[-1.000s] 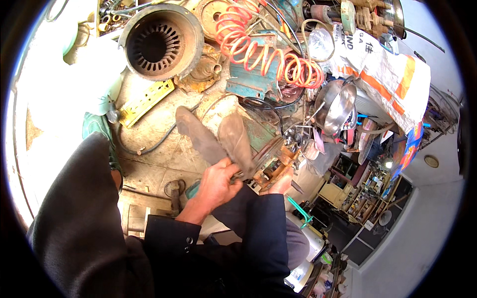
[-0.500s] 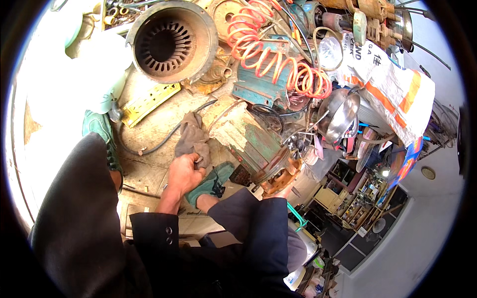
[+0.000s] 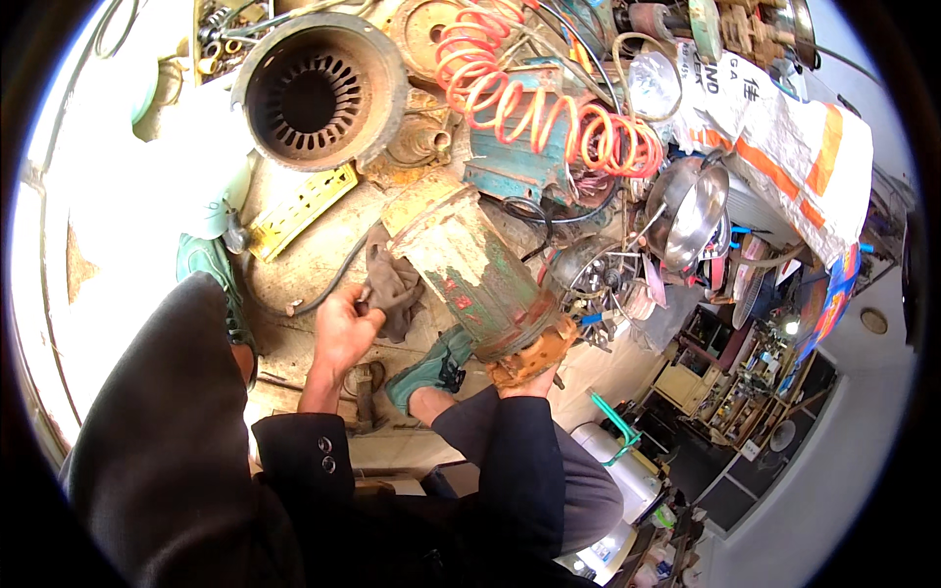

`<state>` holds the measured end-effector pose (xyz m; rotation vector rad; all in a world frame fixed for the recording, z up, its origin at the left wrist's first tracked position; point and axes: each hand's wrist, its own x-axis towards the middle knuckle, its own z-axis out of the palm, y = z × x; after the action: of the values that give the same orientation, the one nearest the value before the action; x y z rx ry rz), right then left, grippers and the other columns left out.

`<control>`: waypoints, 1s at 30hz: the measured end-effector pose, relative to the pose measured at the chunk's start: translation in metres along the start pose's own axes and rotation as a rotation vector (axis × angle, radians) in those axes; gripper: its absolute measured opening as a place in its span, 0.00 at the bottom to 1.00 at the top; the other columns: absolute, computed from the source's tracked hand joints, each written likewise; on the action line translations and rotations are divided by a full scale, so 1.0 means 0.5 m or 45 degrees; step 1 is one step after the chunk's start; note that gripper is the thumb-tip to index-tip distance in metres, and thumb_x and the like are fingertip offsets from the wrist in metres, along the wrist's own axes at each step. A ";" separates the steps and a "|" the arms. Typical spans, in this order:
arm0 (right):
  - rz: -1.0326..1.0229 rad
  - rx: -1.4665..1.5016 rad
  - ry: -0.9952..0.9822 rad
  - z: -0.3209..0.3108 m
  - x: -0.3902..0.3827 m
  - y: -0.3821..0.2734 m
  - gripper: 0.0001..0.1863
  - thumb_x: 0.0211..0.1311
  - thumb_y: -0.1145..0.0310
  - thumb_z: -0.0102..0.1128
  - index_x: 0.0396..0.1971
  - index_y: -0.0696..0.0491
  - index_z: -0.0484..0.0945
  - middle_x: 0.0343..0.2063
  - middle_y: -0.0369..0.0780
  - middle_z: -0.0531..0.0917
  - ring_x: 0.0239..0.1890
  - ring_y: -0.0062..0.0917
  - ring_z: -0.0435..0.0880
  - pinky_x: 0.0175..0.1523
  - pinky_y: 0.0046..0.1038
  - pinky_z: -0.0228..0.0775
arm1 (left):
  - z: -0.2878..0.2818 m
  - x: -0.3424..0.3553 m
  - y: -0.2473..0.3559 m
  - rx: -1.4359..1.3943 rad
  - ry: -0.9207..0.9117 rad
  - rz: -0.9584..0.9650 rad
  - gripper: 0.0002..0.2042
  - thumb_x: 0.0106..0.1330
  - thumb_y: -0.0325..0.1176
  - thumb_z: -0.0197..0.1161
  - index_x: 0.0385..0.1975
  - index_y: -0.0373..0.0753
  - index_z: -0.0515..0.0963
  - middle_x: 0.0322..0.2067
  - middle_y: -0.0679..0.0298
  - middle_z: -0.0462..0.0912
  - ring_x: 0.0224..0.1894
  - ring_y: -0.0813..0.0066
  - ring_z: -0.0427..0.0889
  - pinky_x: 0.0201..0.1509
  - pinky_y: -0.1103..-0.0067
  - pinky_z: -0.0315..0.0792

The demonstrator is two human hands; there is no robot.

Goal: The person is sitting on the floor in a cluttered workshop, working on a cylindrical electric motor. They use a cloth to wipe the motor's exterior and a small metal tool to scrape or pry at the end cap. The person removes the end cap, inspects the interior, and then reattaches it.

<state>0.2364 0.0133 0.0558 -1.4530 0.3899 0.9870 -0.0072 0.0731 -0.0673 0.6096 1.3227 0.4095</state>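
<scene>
My left hand [image 3: 343, 331] is closed on one edge of a crumpled grey-brown rag [image 3: 394, 294]. The rag lies beside a worn electric motor housing [image 3: 480, 279], cylindrical and ribbed, with flaking green and cream paint. At the housing's near end is a rusty orange-brown end piece [image 3: 534, 355]. My right hand [image 3: 529, 385] grips this end from below; its fingers are mostly hidden behind it. The housing lies tilted, its far end on the floor near a rusty casting [image 3: 421, 137].
A large round slotted housing [image 3: 319, 93] stands at the far left, a yellow perforated bar [image 3: 304, 211] nearer. An orange coiled hose [image 3: 549, 113] lies over a blue motor casing [image 3: 520, 162]. Steel bowls [image 3: 691, 211] and a white sack [image 3: 784, 147] crowd the right. My green shoes [image 3: 431, 372] flank the work.
The motor housing has shifted left and turned more upright in view, with my right hand at its rusty end. My left hand has moved slightly left and up, still holding the rag.
</scene>
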 end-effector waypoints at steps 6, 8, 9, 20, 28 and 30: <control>0.053 -0.065 0.139 -0.047 -0.013 -0.014 0.32 0.71 0.36 0.41 0.56 0.46 0.76 0.47 0.38 0.85 0.35 0.35 0.85 0.33 0.43 0.80 | -0.015 0.003 0.050 0.008 0.111 0.205 0.11 0.52 0.23 0.63 0.36 0.30 0.81 0.33 0.63 0.79 0.26 0.80 0.74 0.30 0.79 0.68; 0.020 -0.096 0.159 -0.074 -0.028 -0.023 0.30 0.72 0.39 0.40 0.57 0.47 0.76 0.49 0.40 0.85 0.36 0.36 0.85 0.34 0.45 0.81 | -0.013 -0.005 0.069 0.136 0.071 0.258 0.12 0.51 0.22 0.63 0.37 0.29 0.80 0.47 0.60 0.77 0.30 0.79 0.75 0.33 0.81 0.69; -0.005 -0.119 0.156 -0.103 -0.030 -0.029 0.29 0.73 0.41 0.39 0.58 0.48 0.75 0.49 0.40 0.85 0.36 0.37 0.86 0.36 0.46 0.81 | -0.014 -0.012 0.085 0.109 0.044 0.271 0.12 0.52 0.21 0.62 0.38 0.29 0.80 0.47 0.62 0.77 0.34 0.80 0.75 0.36 0.81 0.69; -0.483 -0.997 0.590 -0.130 -0.105 -0.109 0.28 0.71 0.55 0.51 0.66 0.55 0.68 0.56 0.41 0.78 0.52 0.29 0.78 0.55 0.31 0.72 | 0.056 -0.066 0.092 -0.011 -0.341 0.474 0.09 0.57 0.19 0.66 0.38 0.30 0.80 0.52 0.57 0.82 0.43 0.74 0.83 0.44 0.78 0.78; -0.407 -1.067 0.502 -0.046 0.029 -0.173 0.22 0.70 0.58 0.46 0.49 0.57 0.82 0.41 0.40 0.85 0.45 0.27 0.82 0.52 0.30 0.74 | 0.067 -0.084 0.113 0.229 -0.245 0.540 0.10 0.59 0.22 0.65 0.40 0.33 0.79 0.54 0.53 0.82 0.52 0.53 0.83 0.53 0.69 0.78; -0.302 -0.999 0.523 -0.020 0.048 -0.192 0.22 0.68 0.59 0.47 0.50 0.56 0.82 0.40 0.40 0.85 0.44 0.27 0.82 0.51 0.30 0.74 | 0.071 -0.084 0.115 0.319 -0.232 0.585 0.11 0.58 0.23 0.65 0.41 0.34 0.79 0.55 0.52 0.82 0.53 0.51 0.82 0.55 0.67 0.76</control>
<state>0.3252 0.0279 0.0977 -2.3685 0.1058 0.6603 0.0222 0.0863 0.0057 1.1439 1.0610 0.5498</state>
